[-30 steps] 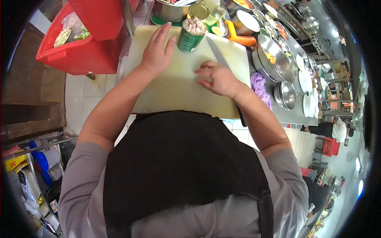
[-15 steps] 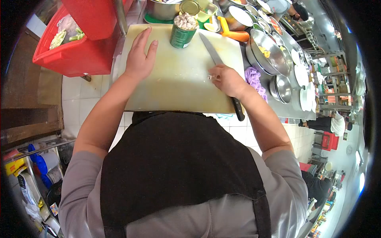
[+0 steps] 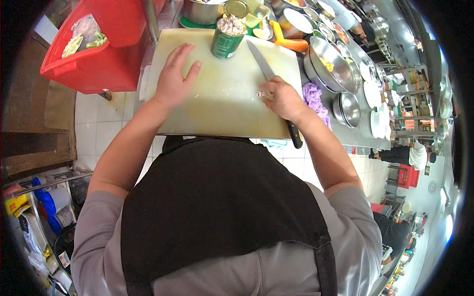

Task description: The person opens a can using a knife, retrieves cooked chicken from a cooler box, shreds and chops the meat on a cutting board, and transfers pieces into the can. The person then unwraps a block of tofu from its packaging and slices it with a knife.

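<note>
My left hand [image 3: 175, 76] is over the left part of a white cutting board [image 3: 217, 116], fingers stretched and thumb apart, holding nothing. On the right side of the board, the fingers of my right hand [image 3: 285, 101] are curled and partly blurred around small pale food pieces [image 3: 260, 93]. Beneath that hand and wrist lies a knife [image 3: 260, 59], its blade pointing away and its black handle sticking out toward me; whether the hand touches it I cannot tell. A green can [image 3: 225, 45] heaped with pale chunks stands at the board's far edge, its lid [image 3: 236, 8] bent up.
An orange peeler-like tool [image 3: 291, 44] lies beyond the board. Large steel bowls [image 3: 340, 74] and a purple cloth [image 3: 314, 101] are to the right. A red bin [image 3: 98, 69] with vegetable scraps stands at left. Other people [image 3: 417, 155] are farther off at right.
My left hand has come slightly toward me and to the right, still spread. The right hand stays at nearly the same spot, fingers moving over the pale pieces.
</note>
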`<action>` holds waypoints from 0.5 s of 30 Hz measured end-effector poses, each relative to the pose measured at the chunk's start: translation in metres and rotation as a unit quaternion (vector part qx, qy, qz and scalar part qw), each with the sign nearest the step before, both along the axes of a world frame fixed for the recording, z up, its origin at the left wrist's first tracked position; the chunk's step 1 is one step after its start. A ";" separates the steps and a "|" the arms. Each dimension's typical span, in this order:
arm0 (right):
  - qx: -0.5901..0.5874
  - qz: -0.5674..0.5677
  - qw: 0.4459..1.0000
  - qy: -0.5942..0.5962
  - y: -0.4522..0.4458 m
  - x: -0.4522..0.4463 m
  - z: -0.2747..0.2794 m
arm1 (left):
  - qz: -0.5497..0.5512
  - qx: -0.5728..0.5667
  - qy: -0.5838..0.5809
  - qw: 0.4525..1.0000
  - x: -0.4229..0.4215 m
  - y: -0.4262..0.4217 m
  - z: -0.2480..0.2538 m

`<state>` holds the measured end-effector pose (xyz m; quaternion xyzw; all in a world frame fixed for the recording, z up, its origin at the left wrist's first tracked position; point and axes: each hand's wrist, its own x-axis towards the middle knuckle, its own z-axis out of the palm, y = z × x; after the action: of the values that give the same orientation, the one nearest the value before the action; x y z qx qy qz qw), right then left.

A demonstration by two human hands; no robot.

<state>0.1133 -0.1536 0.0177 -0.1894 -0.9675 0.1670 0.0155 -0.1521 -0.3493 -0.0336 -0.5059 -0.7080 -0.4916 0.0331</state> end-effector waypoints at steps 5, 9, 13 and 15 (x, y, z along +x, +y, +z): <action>0.001 0.006 1.000 -0.026 -0.001 -0.007 -0.007 | -0.030 -0.002 -0.016 0.999 0.014 0.004 0.002; -0.008 -0.046 0.997 -0.062 -0.002 -0.013 -0.004 | -0.034 -0.009 -0.008 0.999 0.018 0.005 0.008; 0.002 -0.029 0.996 -0.080 0.000 -0.013 -0.007 | -0.039 -0.014 -0.009 0.999 0.022 0.005 0.010; 0.006 -0.032 0.996 -0.083 0.000 -0.015 -0.008 | -0.041 -0.012 -0.009 0.999 0.022 0.006 0.010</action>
<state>0.0980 -0.1540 0.0099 -0.2335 -0.9598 0.1445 -0.0581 -0.1300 -0.3429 -0.0239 -0.5305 -0.6928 -0.4884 0.0007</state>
